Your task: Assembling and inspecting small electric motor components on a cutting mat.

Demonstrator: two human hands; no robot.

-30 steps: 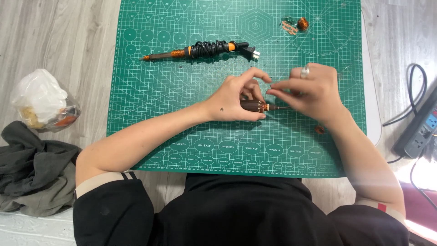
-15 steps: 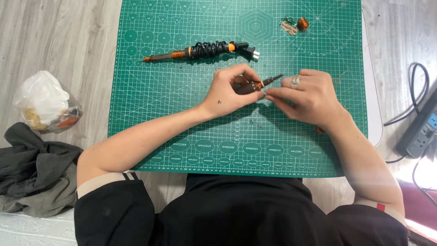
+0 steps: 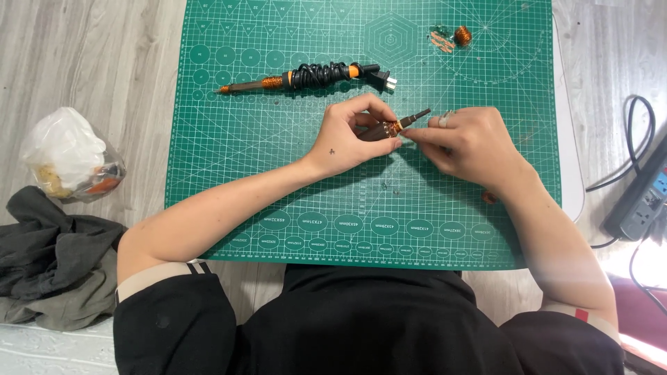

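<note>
two hands meet mid-mat: our left hand closes its fingers round a small dark tool, tip tilted up off the desk, so our right hand can pinch at its copper-wound end.
</note>
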